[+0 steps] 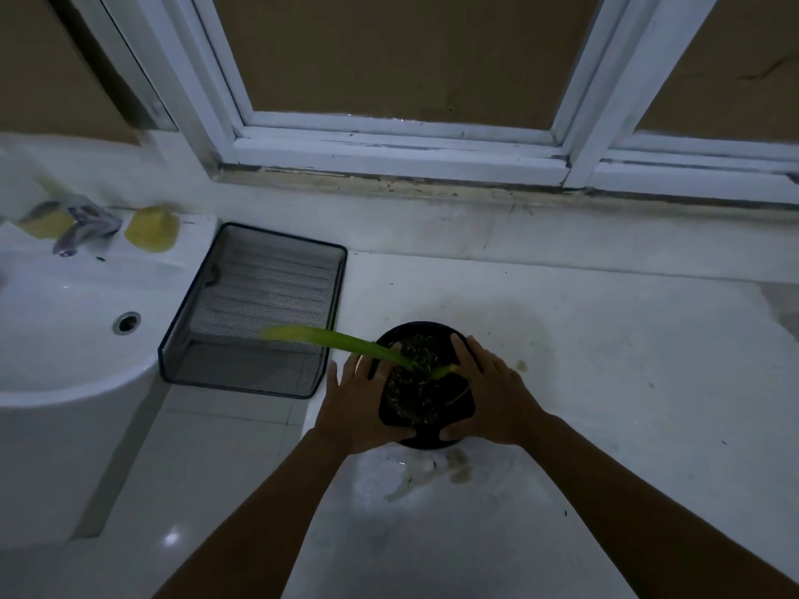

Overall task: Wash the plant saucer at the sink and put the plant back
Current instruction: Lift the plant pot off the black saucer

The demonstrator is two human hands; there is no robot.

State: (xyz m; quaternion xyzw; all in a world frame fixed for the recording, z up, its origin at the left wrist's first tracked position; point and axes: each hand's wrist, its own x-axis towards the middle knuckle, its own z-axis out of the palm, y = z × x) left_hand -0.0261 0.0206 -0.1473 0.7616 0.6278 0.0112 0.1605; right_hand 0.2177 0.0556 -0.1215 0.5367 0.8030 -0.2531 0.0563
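A black pot (pixel 426 384) sits on the white counter (pixel 605 361), well to the right of the sink (pixel 65 339). The pot is filled with dark soil scattered with pale bits, and one long green leaf (pixel 333 339) leans out of it toward the sink, its tip blurred. A dark curved edge shows under the pot's near side and behind its far rim; this may be the saucer (pixel 428 443), but I cannot tell it apart from the pot for certain.

Both hands clasp the pot. The left hand (pixel 363 404) presses its sink-side wall, fingers spread up over the rim and thumb hooked round the near base. The right hand (pixel 488 395) mirrors it on the far side from the sink, fingers flat along the wall, thumb low in front. The two thumbs nearly meet at the front.

Just beside the sink, between it and the pot, lies a black mesh tray (pixel 255 313); nothing shows inside it but its ridged bottom. The leaf tip hangs over the tray's near corner. The sink bowl holds only its overflow hole (pixel 127 322). A chrome tap (pixel 86 229) stands at the back of the sink, with two yellow patches (pixel 151 229) on the ledge beside it.

Smudges and a wet-looking stain (pixel 415 473) mark the counter just in front of the pot. A white window frame (pixel 397 144) runs behind everything.
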